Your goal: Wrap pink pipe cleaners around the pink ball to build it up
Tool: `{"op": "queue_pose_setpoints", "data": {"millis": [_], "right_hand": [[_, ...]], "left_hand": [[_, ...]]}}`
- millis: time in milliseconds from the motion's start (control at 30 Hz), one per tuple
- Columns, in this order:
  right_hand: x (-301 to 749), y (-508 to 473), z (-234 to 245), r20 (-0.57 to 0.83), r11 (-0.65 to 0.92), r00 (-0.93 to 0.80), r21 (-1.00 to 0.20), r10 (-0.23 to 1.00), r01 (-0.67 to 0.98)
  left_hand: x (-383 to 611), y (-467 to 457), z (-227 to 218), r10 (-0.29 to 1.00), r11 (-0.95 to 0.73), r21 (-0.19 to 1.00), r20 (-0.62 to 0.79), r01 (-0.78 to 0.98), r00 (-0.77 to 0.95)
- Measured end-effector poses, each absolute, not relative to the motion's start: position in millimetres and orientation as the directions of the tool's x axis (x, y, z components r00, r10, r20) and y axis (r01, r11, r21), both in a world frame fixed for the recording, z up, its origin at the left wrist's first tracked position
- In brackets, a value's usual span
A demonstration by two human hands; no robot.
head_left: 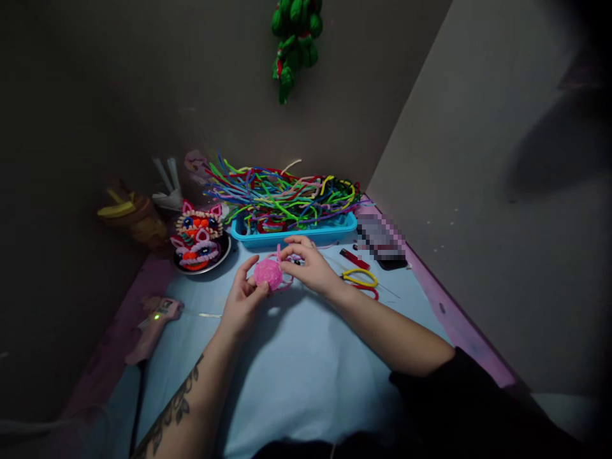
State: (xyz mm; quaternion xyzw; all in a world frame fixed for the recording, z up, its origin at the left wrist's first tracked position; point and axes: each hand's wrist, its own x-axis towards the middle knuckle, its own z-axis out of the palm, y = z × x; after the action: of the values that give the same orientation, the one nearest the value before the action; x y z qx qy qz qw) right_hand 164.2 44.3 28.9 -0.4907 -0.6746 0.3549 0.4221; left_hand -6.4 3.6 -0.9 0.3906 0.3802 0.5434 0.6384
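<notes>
A round pink piece (268,274), seemingly made of fuzzy pipe cleaner, is held up over the blue table cover. My left hand (245,294) grips it from the left side, thumb across its lower edge. At its upper right a pink pipe cleaner (279,251) sticks up, pinched in the fingers of my right hand (306,264). A thin pink loop curves below the right fingers. Part of the piece's far side is hidden by the hands.
Behind the hands stands a blue tray (296,237) heaped with colourful pipe cleaners (287,197). At left are a bowl (222,255) with fuzzy animal-face figures (198,226) and a lit glue gun (155,325). Scissors (361,278), a red lighter (354,259) and a phone (392,261) lie right.
</notes>
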Motion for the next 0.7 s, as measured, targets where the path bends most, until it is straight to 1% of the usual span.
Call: {"op": "queue_pose_setpoints", "data": {"millis": [233, 367, 433, 500, 567, 600, 633, 700], "right_hand": [[167, 50, 19, 0.160, 0.227, -0.252, -0.937, 0.955, 0.266], [166, 52, 16, 0.094, 0.141, -0.286, -0.979, 0.954, 0.148], [164, 53, 14, 0.067, 0.086, -0.286, -0.995, 0.956, 0.053], [163, 55, 12, 0.042, 0.031, -0.249, -0.998, 0.968, -0.049], [161, 57, 10, 0.021, -0.005, -0.186, -0.990, 0.982, -0.140], [161, 58, 8, 0.019, -0.009, -0.154, -0.984, 0.988, -0.178], [160, 59, 7, 0.022, -0.006, -0.131, -0.978, 0.991, -0.207], [158, 59, 5, 0.037, 0.009, -0.109, -0.969, 0.993, -0.246]], "left_hand": [[-9, 3, 1, 0.984, 0.125, 0.923, -0.070, -0.365, 0.161], [-8, 4, 0, 0.986, 0.109, 0.934, -0.059, -0.341, 0.154], [-9, 6, 1, 0.994, 0.083, 0.933, -0.053, -0.349, 0.093], [-10, 8, 2, 0.997, 0.031, 0.935, -0.052, -0.354, -0.050], [-11, 9, 4, 0.974, -0.005, 0.943, -0.070, -0.332, -0.214], [-11, 9, 4, 0.960, -0.007, 0.949, -0.082, -0.316, -0.267], [-11, 9, 5, 0.952, -0.001, 0.953, -0.092, -0.302, -0.293], [-9, 7, 6, 0.953, 0.000, 0.960, -0.084, -0.278, -0.290]]}}
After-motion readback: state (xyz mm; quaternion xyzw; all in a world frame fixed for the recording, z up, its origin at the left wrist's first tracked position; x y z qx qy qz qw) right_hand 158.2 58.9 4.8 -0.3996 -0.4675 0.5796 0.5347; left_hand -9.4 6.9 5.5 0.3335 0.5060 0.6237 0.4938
